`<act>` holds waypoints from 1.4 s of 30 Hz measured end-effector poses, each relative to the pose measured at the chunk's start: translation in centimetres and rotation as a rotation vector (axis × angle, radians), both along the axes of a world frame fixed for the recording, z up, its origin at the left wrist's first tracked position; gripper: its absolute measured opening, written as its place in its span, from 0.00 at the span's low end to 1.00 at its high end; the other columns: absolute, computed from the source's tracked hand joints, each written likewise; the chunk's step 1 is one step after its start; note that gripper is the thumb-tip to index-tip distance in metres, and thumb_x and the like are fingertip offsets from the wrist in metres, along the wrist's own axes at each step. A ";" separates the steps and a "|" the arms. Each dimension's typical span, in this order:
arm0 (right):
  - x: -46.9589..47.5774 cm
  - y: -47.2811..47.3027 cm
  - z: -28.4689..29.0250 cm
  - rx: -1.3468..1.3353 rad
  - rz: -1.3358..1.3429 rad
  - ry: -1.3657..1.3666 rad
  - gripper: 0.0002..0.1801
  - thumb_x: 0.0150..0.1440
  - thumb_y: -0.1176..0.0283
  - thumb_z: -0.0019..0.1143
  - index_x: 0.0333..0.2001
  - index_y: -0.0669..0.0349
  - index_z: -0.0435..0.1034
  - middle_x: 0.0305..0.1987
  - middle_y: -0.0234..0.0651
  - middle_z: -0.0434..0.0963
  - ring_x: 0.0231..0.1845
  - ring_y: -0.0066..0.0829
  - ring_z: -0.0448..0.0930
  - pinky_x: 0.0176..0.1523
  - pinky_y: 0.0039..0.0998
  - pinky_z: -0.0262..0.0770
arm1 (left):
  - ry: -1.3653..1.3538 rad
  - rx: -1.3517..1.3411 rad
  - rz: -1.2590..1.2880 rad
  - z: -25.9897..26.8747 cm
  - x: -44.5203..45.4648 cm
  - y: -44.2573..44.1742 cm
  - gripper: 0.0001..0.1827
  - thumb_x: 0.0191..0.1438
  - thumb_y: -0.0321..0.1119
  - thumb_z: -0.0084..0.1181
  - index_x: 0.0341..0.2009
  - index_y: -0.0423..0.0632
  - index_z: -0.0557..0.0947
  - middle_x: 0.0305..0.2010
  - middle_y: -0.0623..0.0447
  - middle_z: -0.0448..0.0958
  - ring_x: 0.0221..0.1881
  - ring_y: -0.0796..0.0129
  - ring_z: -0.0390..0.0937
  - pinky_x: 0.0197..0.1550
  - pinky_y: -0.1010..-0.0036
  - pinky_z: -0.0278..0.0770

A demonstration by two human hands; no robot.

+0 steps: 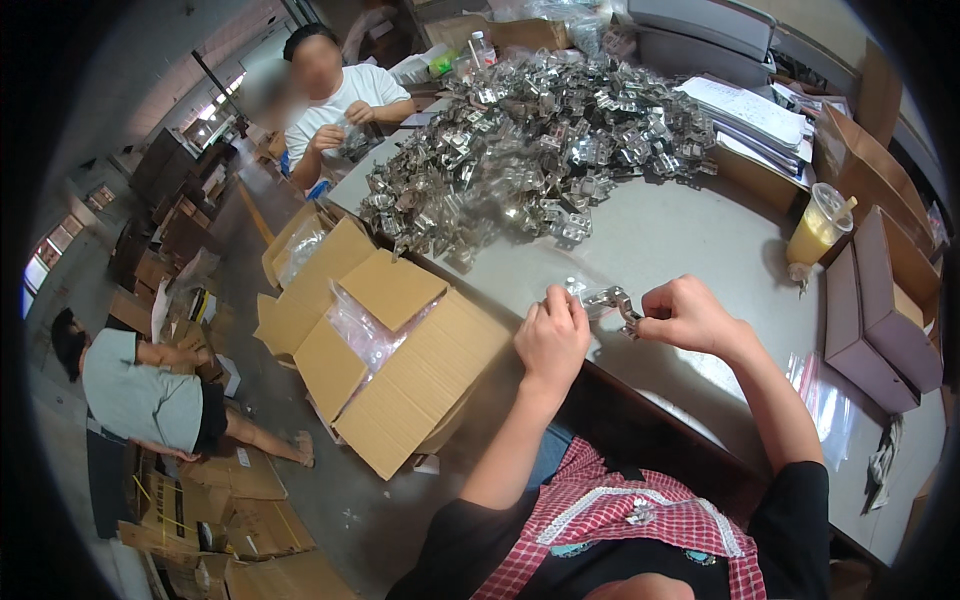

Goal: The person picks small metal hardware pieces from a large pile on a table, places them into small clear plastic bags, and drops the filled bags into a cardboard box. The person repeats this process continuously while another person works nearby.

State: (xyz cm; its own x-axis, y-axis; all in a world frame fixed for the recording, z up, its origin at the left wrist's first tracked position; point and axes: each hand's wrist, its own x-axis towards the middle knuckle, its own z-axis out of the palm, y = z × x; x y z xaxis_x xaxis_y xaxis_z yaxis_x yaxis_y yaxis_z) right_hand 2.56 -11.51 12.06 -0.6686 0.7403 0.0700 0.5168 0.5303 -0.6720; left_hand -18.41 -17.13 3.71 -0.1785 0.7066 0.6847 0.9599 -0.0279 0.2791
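Observation:
My left hand [553,330] pinches the edge of a small clear plastic bag [581,289] over the table's near edge. Between the thumb and fingers of my right hand [684,315] is a shiny metal hinge [621,301], its other end at the bag's mouth. How far the hinge lies inside the bag I cannot tell. Beyond both hands, a large heap of metal hinges [525,150] spreads over the grey table [675,225]. Flat clear plastic bags [823,405] lie on the table to the right of my right forearm.
An open cardboard box [427,382] with plastic bags inside stands left of the table. A drink cup [819,225], a stack of papers [742,112] and cardboard trays [874,315] are at right. One person [345,97] sits across, handling a bag; another [150,382] stands at left among cartons.

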 end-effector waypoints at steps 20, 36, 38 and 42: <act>1.1 0.2 -2.1 0.331 -0.346 -0.302 0.20 0.41 0.60 0.66 0.18 0.71 0.75 0.17 0.56 0.72 0.20 0.53 0.77 0.27 0.46 0.71 | -0.036 -0.005 -0.123 -2.4 4.9 0.3 0.10 0.58 0.35 0.57 0.40 0.42 0.78 0.23 0.47 0.77 0.24 0.52 0.80 0.25 0.58 0.79; 0.7 0.7 -5.1 0.149 -0.171 0.050 0.08 0.53 0.76 0.61 0.26 0.71 0.75 0.22 0.52 0.79 0.21 0.50 0.80 0.28 0.44 0.73 | -0.416 -0.098 -0.294 -4.2 7.7 -0.2 0.16 0.53 0.24 0.54 0.48 0.43 0.70 0.35 0.38 0.80 0.40 0.41 0.80 0.42 0.49 0.78; 0.5 0.8 -4.8 0.270 0.012 0.185 0.06 0.52 0.80 0.63 0.33 0.71 0.75 0.24 0.43 0.80 0.19 0.41 0.79 0.26 0.38 0.74 | -0.436 -0.077 -0.277 -3.8 7.1 0.0 0.13 0.58 0.27 0.55 0.46 0.46 0.70 0.32 0.40 0.80 0.37 0.40 0.81 0.41 0.48 0.78; 0.8 0.2 -2.5 0.482 -0.006 -0.106 0.23 0.45 0.76 0.70 0.46 0.66 0.73 0.38 0.43 0.77 0.37 0.44 0.79 0.45 0.39 0.76 | -0.436 -0.105 -0.230 -3.4 6.4 0.0 0.11 0.58 0.28 0.55 0.44 0.47 0.70 0.32 0.41 0.80 0.37 0.41 0.81 0.40 0.48 0.78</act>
